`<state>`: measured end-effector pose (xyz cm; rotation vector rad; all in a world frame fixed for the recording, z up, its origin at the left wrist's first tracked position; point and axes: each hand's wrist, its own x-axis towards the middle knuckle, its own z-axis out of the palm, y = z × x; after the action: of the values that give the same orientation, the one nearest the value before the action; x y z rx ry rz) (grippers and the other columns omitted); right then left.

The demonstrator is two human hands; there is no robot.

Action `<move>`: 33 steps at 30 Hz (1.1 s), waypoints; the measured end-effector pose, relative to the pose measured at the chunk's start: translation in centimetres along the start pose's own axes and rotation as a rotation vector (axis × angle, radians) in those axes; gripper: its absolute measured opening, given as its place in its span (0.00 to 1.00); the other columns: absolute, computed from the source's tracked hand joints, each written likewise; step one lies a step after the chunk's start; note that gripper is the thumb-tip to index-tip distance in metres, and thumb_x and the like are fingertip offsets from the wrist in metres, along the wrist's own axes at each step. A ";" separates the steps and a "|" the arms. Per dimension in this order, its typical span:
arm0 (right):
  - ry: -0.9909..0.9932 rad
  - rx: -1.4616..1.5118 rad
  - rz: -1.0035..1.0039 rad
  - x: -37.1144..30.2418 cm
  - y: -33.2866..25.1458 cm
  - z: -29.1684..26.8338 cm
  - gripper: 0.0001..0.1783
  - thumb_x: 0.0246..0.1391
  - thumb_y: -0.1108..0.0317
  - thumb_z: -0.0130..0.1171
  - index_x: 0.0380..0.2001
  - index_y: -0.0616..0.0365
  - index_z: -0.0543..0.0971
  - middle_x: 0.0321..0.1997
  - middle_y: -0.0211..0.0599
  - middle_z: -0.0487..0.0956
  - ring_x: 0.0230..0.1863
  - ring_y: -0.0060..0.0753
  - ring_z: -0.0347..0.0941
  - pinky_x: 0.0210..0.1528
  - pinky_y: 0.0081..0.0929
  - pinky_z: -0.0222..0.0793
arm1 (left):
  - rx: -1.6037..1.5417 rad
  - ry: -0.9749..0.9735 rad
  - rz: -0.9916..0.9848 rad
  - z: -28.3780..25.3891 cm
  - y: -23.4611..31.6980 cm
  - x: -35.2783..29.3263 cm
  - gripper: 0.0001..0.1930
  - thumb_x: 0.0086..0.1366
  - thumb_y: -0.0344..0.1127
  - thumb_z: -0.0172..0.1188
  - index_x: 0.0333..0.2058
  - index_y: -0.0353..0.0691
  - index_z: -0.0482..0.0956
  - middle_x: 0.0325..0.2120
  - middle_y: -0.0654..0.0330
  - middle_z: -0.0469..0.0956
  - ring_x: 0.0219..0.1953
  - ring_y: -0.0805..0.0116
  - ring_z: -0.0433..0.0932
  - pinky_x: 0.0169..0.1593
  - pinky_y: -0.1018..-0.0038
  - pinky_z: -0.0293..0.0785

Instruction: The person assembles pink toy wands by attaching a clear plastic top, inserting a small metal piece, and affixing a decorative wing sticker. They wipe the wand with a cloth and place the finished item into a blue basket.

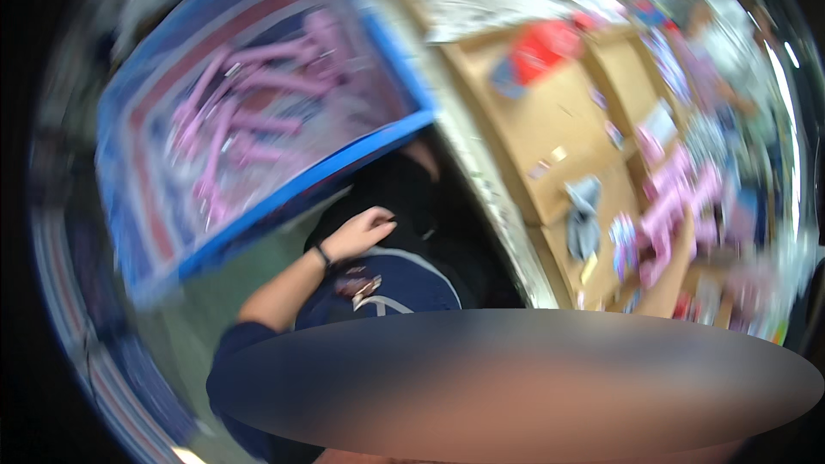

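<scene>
My left hand [357,235], with a dark band at the wrist, rests over my dark-clothed lap, its fingers loosely bent and nothing seen in them. On the right, my right hand [685,236] reaches across the worktable and grips a bunch of pink plastic pieces [666,206]; blur and the pieces hide most of its fingers. Similar long pink plastic pieces [275,82] lie loosely in a blue crate [296,185] at the left, which has a striped lining.
Open cardboard boxes [537,142] line the worktable, with a red and blue item [546,50] and a grey cloth [583,219] in them. Blurred parts and bags crowd the far right. The table's pale edge [481,167] runs beside my lap.
</scene>
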<state>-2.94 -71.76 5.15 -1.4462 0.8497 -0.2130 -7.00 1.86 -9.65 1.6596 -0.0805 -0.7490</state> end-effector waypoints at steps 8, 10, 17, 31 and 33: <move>-0.144 -0.437 0.292 4.1 -1.1 -7.4 0.30 0.47 0.38 0.58 0.31 0.59 0.77 0.26 0.28 0.73 0.24 0.24 0.67 0.26 0.22 0.65 | -0.331 -0.142 0.098 -4.3 6.6 -4.4 0.17 0.67 0.38 0.49 0.51 0.35 0.68 0.42 0.56 0.75 0.42 0.71 0.76 0.47 0.76 0.71; 0.499 -0.463 -0.148 2.6 0.4 -7.1 0.33 0.48 0.37 0.56 0.32 0.63 0.77 0.29 0.35 0.75 0.25 0.30 0.70 0.25 0.24 0.66 | -0.461 -0.148 0.218 -8.2 7.7 -5.3 0.16 0.68 0.34 0.48 0.51 0.36 0.67 0.41 0.56 0.75 0.42 0.70 0.77 0.47 0.76 0.72; 0.694 -1.138 -0.523 -11.0 5.3 -5.5 0.32 0.54 0.46 0.52 0.44 0.70 0.75 0.44 0.49 0.77 0.36 0.46 0.76 0.41 0.36 0.70 | -0.277 0.478 -0.055 -28.3 -3.3 -2.5 0.16 0.67 0.45 0.48 0.45 0.39 0.71 0.37 0.60 0.76 0.34 0.75 0.76 0.39 0.77 0.75; 0.820 -1.390 -0.053 -33.0 10.3 -8.8 0.25 0.55 0.54 0.50 0.39 0.70 0.76 0.37 0.52 0.79 0.34 0.49 0.75 0.40 0.38 0.68 | 0.305 0.091 -0.704 -22.7 -21.0 -1.5 0.17 0.56 0.40 0.55 0.44 0.45 0.77 0.41 0.49 0.77 0.45 0.52 0.75 0.45 0.62 0.70; 0.787 -1.393 -0.133 -33.4 9.3 -6.7 0.25 0.55 0.54 0.50 0.39 0.70 0.77 0.37 0.52 0.79 0.34 0.49 0.74 0.40 0.39 0.68 | 0.418 -0.015 -0.588 -23.1 -19.8 -2.0 0.17 0.55 0.41 0.55 0.44 0.46 0.77 0.41 0.49 0.77 0.44 0.52 0.76 0.45 0.62 0.70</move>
<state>-33.76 -55.24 9.92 -2.8013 1.7053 -0.3176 -3.69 27.48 -25.84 2.1065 0.2703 -1.2491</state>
